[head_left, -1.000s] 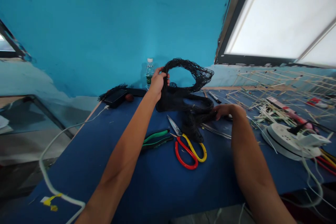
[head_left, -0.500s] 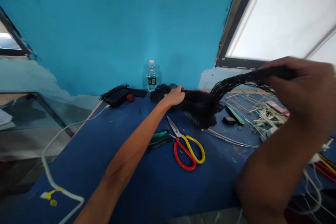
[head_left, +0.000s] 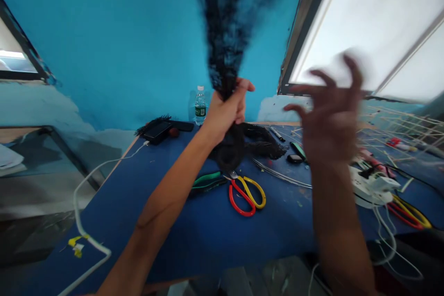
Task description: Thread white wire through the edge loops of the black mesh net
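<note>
My left hand [head_left: 227, 108] is closed round a bundle of black mesh [head_left: 225, 32]. Its top end fans out against the blue wall and is smeared by motion; a dark rounded end [head_left: 231, 150] hangs below the fist. My right hand [head_left: 331, 115] is raised at the right, empty, fingers spread and blurred. On the blue table beneath the bundle lie scissors [head_left: 248, 196] with one red and one yellow handle, their blades mostly hidden. Beside them are green-and-black handled pliers [head_left: 208, 181]. More black mesh [head_left: 265, 143] lies behind, near the wall.
A water bottle [head_left: 200, 106] stands against the wall. Left of it are a phone-like black device [head_left: 157, 132] and a white cable [head_left: 78, 212]. At right lie a green-handled tool [head_left: 298, 150], a white power strip [head_left: 367, 189], thin sticks [head_left: 398, 125] and a second yellow-and-red handled tool [head_left: 412, 212].
My left hand has lifted the black mesh bundle off the table and upright. My right hand has let go of the mesh and spread its fingers. The view has turned slightly right.
</note>
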Available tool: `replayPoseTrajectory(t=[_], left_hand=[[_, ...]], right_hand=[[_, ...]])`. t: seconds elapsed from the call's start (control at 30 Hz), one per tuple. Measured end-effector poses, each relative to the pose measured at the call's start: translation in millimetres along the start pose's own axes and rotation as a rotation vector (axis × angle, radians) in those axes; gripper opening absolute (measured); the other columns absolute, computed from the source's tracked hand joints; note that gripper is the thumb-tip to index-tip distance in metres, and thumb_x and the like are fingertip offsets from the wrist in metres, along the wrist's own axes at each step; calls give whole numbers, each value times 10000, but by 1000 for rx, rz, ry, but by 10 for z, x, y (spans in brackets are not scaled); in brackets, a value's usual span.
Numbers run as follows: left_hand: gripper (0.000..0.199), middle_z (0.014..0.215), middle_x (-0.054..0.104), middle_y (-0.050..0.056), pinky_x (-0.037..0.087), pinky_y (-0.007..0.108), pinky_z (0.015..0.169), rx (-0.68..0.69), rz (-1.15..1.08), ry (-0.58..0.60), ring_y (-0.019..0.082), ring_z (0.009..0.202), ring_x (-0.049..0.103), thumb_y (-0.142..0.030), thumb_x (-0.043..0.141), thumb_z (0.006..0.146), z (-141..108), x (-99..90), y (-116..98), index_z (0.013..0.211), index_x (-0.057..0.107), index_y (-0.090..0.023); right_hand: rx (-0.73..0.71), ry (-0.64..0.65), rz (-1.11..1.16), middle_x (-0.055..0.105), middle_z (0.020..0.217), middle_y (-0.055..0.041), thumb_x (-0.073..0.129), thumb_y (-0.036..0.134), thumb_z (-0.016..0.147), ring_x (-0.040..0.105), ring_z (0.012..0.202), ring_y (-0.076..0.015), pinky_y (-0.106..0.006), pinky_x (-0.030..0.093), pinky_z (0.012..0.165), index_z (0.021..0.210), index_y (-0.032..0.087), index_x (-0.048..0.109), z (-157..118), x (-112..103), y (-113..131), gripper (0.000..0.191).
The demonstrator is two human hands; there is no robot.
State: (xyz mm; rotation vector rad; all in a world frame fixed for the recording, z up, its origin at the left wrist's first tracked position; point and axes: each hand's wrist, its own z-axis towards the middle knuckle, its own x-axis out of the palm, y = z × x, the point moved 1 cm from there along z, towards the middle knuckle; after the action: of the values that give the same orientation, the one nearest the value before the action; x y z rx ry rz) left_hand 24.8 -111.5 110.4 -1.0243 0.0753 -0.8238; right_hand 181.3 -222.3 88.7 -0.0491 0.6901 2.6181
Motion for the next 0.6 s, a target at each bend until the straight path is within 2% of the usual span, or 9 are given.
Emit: replayPoseTrajectory(t=[0.03, 0.1, 0.17, 0.2, 0.27, 0.33, 0.37, 0.47, 0.6], left_hand=[[226, 534, 219, -86, 236, 186, 377, 17, -72, 20, 43, 383, 231, -312, 523, 1046, 34, -23, -137, 869, 592, -188], [303, 550, 170, -71, 202, 193, 359, 5, -174, 62, 43, 373, 172, -310, 406, 1088, 85, -33, -465, 877, 579, -179], [374, 581, 174, -54, 188, 187, 361, 45, -185, 48, 27, 356, 164, -309, 309, 1113, 111, -19, -811, 874, 562, -173], [412, 592, 176, -48, 185, 179, 368, 73, -164, 53, 19, 346, 174, -313, 261, 1122, 114, -13, -971, 864, 550, -172], [429, 590, 183, -43, 185, 157, 393, 140, -54, 63, 5, 323, 214, -346, 251, 1119, 100, -40, -1246, 824, 516, -183], [411, 563, 189, -48, 200, 144, 416, 221, 54, 98, 6, 299, 267, -417, 290, 1095, 53, -134, -1460, 827, 511, -200], [417, 549, 177, -53, 209, 143, 429, 265, 80, 111, 11, 282, 281, -456, 276, 1082, 14, -205, -1546, 855, 524, -211], [562, 505, 52, -52, 227, 165, 450, 303, 127, 35, 42, 221, 258, -584, 100, 1027, -168, -457, -1699, 877, 528, -253], [682, 426, -64, -58, 227, 230, 379, 198, 133, -109, 89, 221, 157, -662, -22, 943, -498, -711, -1635, 724, 485, -261]], right_hand=[[38, 135, 7, 550, 1455, -3, 710, 659, 794, 528, 1373, -332, -510, 523, 1064, 1485, 490, 409, -66, 103, -201, 772], [160, 538, -121, 465, 1579, -71, 799, 584, 760, 428, 1480, -332, -511, 403, 1196, 1625, 393, 183, -245, 398, -580, 1079], [136, 626, -298, 322, 1676, -113, 837, 620, 680, 288, 1554, -376, -553, 266, 1265, 1654, 294, 173, -391, 718, -855, 1223], [117, 609, -393, 328, 1676, -117, 840, 623, 665, 268, 1558, -396, -573, 227, 1270, 1642, 276, 247, -423, 865, -952, 1194], [185, 518, -518, 544, 1538, -69, 755, 565, 776, 442, 1459, -373, -534, 331, 1210, 1541, 327, 461, -380, 1079, -1093, 853], [320, 466, -571, 759, 1193, -59, 647, 495, 863, 660, 1185, -353, -463, 498, 1004, 1316, 335, 672, -215, 1150, -1207, 481], [363, 441, -587, 787, 1038, -71, 620, 447, 871, 701, 1056, -351, -438, 524, 905, 1176, 305, 738, -106, 1130, -1265, 357], [424, 324, -627, 775, 890, -80, 627, 275, 768, 701, 935, -328, -370, 505, 787, 979, 246, 764, 214, 894, -1460, 253], [481, 163, -602, 660, 635, -61, 533, 228, 725, 640, 708, -246, -308, 453, 642, 817, 177, 719, 488, 433, -1689, 213]])
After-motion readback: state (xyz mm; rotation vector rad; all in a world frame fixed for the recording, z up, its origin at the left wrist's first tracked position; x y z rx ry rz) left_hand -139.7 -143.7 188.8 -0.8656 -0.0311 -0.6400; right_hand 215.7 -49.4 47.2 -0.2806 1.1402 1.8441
